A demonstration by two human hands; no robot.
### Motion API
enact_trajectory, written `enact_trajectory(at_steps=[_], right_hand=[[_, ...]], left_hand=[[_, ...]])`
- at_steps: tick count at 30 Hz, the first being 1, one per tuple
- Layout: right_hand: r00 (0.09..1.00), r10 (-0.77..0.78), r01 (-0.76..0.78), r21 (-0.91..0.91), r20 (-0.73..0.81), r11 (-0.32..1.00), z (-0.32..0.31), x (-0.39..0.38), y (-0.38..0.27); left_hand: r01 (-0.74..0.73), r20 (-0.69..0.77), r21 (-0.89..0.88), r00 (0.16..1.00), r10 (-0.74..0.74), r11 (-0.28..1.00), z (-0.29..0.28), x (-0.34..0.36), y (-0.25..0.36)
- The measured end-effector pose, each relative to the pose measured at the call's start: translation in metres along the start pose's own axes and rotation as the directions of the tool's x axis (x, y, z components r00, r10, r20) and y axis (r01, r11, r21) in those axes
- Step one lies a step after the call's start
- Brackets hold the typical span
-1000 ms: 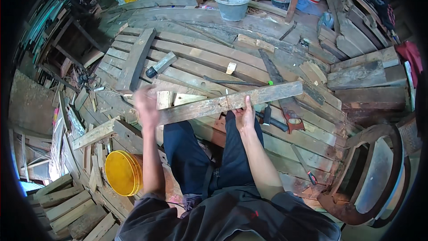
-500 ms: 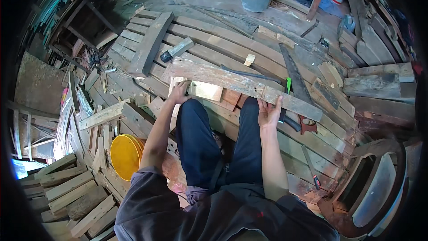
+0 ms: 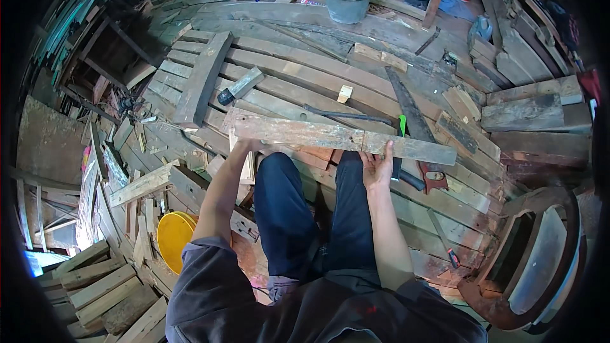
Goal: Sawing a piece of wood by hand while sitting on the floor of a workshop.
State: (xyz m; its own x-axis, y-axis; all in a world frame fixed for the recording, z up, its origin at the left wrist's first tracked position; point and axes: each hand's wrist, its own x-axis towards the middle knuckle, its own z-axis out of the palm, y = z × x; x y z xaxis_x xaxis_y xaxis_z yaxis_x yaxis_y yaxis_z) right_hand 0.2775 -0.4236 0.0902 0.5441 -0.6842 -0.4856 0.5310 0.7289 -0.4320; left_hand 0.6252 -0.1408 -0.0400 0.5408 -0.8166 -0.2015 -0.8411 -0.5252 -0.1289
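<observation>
A long weathered wooden plank point(image 3: 298, 132) lies crosswise just beyond my knees, its right end slightly nearer me. My right hand point(image 3: 379, 168) grips its near edge, thumb on the top face and fingers going underneath. Near the plank's left end, my left hand point(image 3: 250, 145) holds it from the near side; most of those fingers are hidden beneath the wood. Under that end a pale board point(image 3: 246, 168) pokes out beside my left knee. A handsaw point(image 3: 412, 111) with a reddish-brown handle lies past the plank's right part, next to a dark-handled tool point(image 3: 410, 179).
On the slatted platform point(image 3: 279, 57) rest a mallet point(image 3: 241, 86), a thick beam point(image 3: 203, 79), a small wood block point(image 3: 345, 93), a dark curved bar point(image 3: 346, 114) and a screwdriver-like tool point(image 3: 445, 241). A yellow bucket point(image 3: 175, 241) stands left, a grey tub point(image 3: 347, 1) at the back.
The plank's left part has come nearer me and covers more of the pale board. My left hand has gone from that board to beneath the plank's edge. My right hand keeps its grip.
</observation>
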Motion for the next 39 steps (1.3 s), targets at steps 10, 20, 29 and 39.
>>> enact_trajectory(at_steps=[10,20,29,39], right_hand=[[1.0,-0.007,0.009,-0.103,0.014,0.995,0.001,0.005,0.0],[0.999,0.024,-0.015,-0.184,0.046,0.983,0.004,-0.001,-0.002],[1.0,0.005,0.002,-0.222,0.031,0.975,0.008,0.0,-0.003],[0.998,-0.023,0.037,-0.3,0.051,0.953,0.013,-0.007,-0.001]], left_hand=[[0.64,0.08,-0.04,0.768,-0.636,0.768,-0.046,-0.051,-0.02],[0.775,0.045,-0.543,0.412,-0.91,0.323,-0.044,-0.101,-0.025],[0.744,0.168,-0.652,0.331,-0.929,0.147,-0.025,-0.114,-0.068],[0.862,0.082,-0.47,0.257,-0.963,0.19,-0.033,-0.109,-0.171]])
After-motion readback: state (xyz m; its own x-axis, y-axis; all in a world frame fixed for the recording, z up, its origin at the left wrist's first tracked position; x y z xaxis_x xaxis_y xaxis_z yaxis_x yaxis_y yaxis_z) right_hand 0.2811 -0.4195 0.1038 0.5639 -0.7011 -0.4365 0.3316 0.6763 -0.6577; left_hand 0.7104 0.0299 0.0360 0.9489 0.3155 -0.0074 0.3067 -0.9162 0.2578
